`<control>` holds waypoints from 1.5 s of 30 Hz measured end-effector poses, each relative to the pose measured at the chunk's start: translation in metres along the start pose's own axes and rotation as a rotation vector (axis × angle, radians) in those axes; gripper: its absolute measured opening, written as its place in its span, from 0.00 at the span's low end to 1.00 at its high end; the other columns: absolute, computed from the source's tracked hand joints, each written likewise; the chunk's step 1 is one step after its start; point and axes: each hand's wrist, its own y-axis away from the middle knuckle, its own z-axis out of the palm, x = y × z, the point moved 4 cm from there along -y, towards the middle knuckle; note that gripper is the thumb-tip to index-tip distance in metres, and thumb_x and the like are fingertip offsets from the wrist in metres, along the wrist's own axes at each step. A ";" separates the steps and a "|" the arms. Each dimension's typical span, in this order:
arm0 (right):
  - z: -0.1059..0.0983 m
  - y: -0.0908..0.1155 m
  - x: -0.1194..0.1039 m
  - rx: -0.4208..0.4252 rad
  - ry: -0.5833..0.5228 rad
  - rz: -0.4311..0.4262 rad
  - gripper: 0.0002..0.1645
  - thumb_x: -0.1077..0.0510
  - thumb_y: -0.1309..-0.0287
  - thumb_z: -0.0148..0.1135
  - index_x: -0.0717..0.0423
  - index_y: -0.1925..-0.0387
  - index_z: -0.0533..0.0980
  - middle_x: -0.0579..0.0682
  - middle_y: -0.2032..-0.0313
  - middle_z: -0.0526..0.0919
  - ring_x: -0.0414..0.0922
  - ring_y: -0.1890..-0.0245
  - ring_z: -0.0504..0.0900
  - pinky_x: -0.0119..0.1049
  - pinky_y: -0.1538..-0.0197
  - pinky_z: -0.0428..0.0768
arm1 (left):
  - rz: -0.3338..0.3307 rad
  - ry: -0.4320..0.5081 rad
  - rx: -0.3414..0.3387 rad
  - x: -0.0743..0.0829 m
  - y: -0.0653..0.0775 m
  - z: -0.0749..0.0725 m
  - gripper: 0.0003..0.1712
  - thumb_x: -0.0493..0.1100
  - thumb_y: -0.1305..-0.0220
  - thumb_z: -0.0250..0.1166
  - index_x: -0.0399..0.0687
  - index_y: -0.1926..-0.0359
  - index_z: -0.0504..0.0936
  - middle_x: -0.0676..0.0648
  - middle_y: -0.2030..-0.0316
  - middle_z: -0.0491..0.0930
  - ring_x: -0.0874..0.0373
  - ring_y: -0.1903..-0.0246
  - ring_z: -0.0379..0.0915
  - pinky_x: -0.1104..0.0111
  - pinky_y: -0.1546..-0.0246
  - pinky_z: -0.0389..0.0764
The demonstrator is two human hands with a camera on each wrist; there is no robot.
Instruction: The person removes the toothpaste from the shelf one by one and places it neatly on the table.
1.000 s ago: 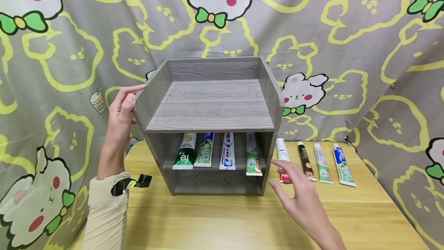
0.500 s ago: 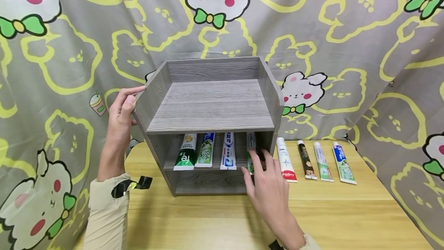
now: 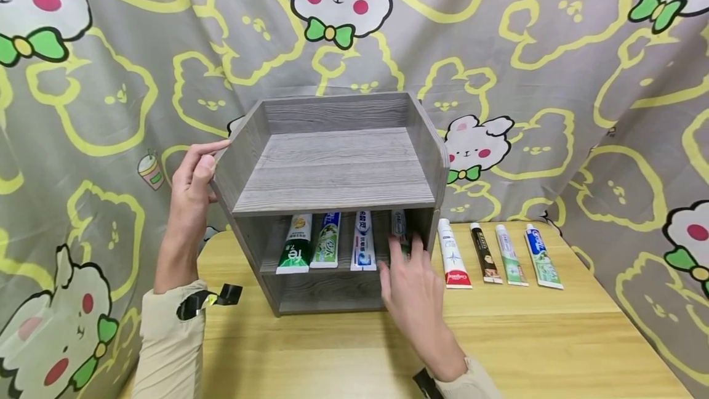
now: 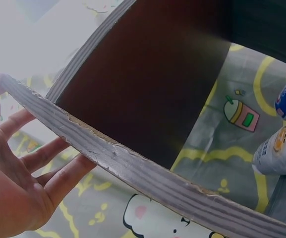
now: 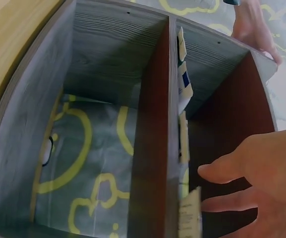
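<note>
I see left hand (image 3: pixel 191 186) gripping the grey shelf unit (image 3: pixel 338 165); right hand (image 3: pixel 412 291), fingers extended, at rightmost tube (image 3: pixel 399 223) of 4 inside.

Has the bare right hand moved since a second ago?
Yes, leftward against the grey wood-grain shelf unit in the head view: the right hand was mostly outside the right side panel; now it is at the middle compartment.

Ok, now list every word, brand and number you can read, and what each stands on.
"Colgate": on the red-and-white tube, right of the shelf unit.
"fe", with a fainter "7.8" near it: on the green-and-white tube.
"抗敏感", apparently: on the blue-and-white tube.
Lettering on the other five tubes, and the remaining print on these three, is too small or blurred to read surely.
</note>
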 end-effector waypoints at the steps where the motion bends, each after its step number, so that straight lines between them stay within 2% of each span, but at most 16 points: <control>1: 0.003 -0.001 -0.001 -0.011 0.005 0.008 0.28 0.50 0.39 0.72 0.59 0.42 0.77 0.74 0.46 0.76 0.61 0.68 0.81 0.45 0.85 0.74 | -0.001 -0.001 0.000 -0.001 0.000 0.000 0.22 0.45 0.25 0.53 0.44 0.37 0.81 0.41 0.49 0.75 0.55 0.65 0.77 0.71 0.78 0.82; 7: 0.015 -0.004 -0.002 -0.017 0.009 0.032 0.28 0.53 0.40 0.73 0.66 0.45 0.77 0.76 0.47 0.75 0.63 0.62 0.80 0.50 0.84 0.77 | -0.006 -0.011 -0.005 -0.002 0.002 -0.002 0.23 0.45 0.26 0.52 0.44 0.37 0.80 0.42 0.47 0.75 0.53 0.63 0.77 0.70 0.77 0.83; 13: 0.018 -0.004 -0.003 -0.028 -0.043 0.044 0.27 0.57 0.40 0.72 0.70 0.45 0.77 0.77 0.46 0.71 0.65 0.57 0.77 0.50 0.82 0.79 | -0.004 0.000 -0.010 -0.001 0.000 -0.001 0.22 0.46 0.26 0.53 0.43 0.37 0.80 0.41 0.47 0.75 0.53 0.62 0.78 0.70 0.77 0.83; 15: 0.018 -0.004 -0.003 -0.042 -0.067 0.051 0.26 0.59 0.40 0.71 0.71 0.45 0.77 0.75 0.48 0.71 0.63 0.58 0.77 0.50 0.82 0.80 | -0.007 -0.003 -0.012 -0.001 -0.001 -0.002 0.22 0.46 0.26 0.53 0.43 0.37 0.80 0.41 0.47 0.75 0.53 0.62 0.78 0.69 0.77 0.83; 20: 0.012 -0.004 0.001 -0.069 -0.115 0.066 0.24 0.64 0.40 0.67 0.69 0.44 0.76 0.71 0.56 0.72 0.59 0.70 0.78 0.48 0.81 0.79 | 0.001 0.005 -0.011 0.001 -0.001 0.000 0.22 0.45 0.25 0.53 0.43 0.37 0.80 0.42 0.48 0.75 0.54 0.63 0.77 0.70 0.77 0.83; 22: 0.010 -0.004 0.002 -0.084 -0.144 0.062 0.24 0.66 0.41 0.65 0.69 0.43 0.75 0.71 0.58 0.73 0.56 0.75 0.77 0.44 0.82 0.78 | 0.005 0.010 -0.007 0.002 -0.001 -0.001 0.22 0.45 0.25 0.53 0.42 0.37 0.80 0.42 0.48 0.75 0.55 0.63 0.77 0.70 0.78 0.83; 26: 0.007 -0.002 0.006 -0.136 -0.233 0.055 0.25 0.67 0.40 0.64 0.67 0.41 0.73 0.68 0.61 0.73 0.50 0.80 0.74 0.37 0.81 0.75 | -0.003 0.007 0.000 0.001 -0.001 -0.001 0.22 0.45 0.25 0.53 0.43 0.38 0.81 0.42 0.48 0.76 0.55 0.64 0.77 0.70 0.78 0.83; 32: 0.001 -0.001 0.019 -0.233 -0.444 0.107 0.24 0.65 0.37 0.63 0.58 0.39 0.74 0.58 0.63 0.77 0.45 0.72 0.73 0.33 0.74 0.75 | -0.019 0.000 0.009 0.000 -0.001 0.000 0.22 0.45 0.25 0.53 0.44 0.38 0.81 0.42 0.48 0.76 0.55 0.63 0.77 0.70 0.78 0.83; 37: -0.002 0.004 0.033 -0.315 -0.725 0.200 0.20 0.64 0.33 0.61 0.49 0.42 0.77 0.52 0.65 0.79 0.43 0.72 0.75 0.34 0.74 0.76 | -0.019 -0.011 0.018 0.000 0.000 0.000 0.22 0.46 0.25 0.53 0.44 0.38 0.81 0.42 0.49 0.75 0.55 0.64 0.77 0.70 0.78 0.82; 40: -0.001 0.009 0.041 -0.346 -0.925 0.268 0.16 0.65 0.30 0.60 0.50 0.44 0.77 0.54 0.69 0.78 0.44 0.75 0.76 0.33 0.76 0.77 | -0.013 -0.005 0.014 0.000 0.000 0.001 0.22 0.45 0.25 0.53 0.44 0.37 0.81 0.42 0.49 0.76 0.55 0.65 0.76 0.71 0.79 0.81; 43: 0.001 0.013 0.046 -0.375 -1.117 0.326 0.15 0.64 0.28 0.60 0.55 0.43 0.77 0.58 0.71 0.77 0.45 0.76 0.78 0.33 0.76 0.78 | -0.007 0.000 0.014 0.000 0.000 0.001 0.22 0.45 0.25 0.53 0.43 0.37 0.80 0.42 0.50 0.76 0.56 0.66 0.76 0.71 0.79 0.81; 45: 0.002 0.015 0.047 -0.391 -1.204 0.355 0.16 0.63 0.28 0.59 0.58 0.42 0.76 0.59 0.70 0.78 0.44 0.74 0.78 0.32 0.75 0.78 | -0.007 0.002 0.017 -0.001 0.000 0.001 0.22 0.45 0.25 0.53 0.43 0.37 0.81 0.42 0.50 0.76 0.56 0.66 0.76 0.71 0.80 0.81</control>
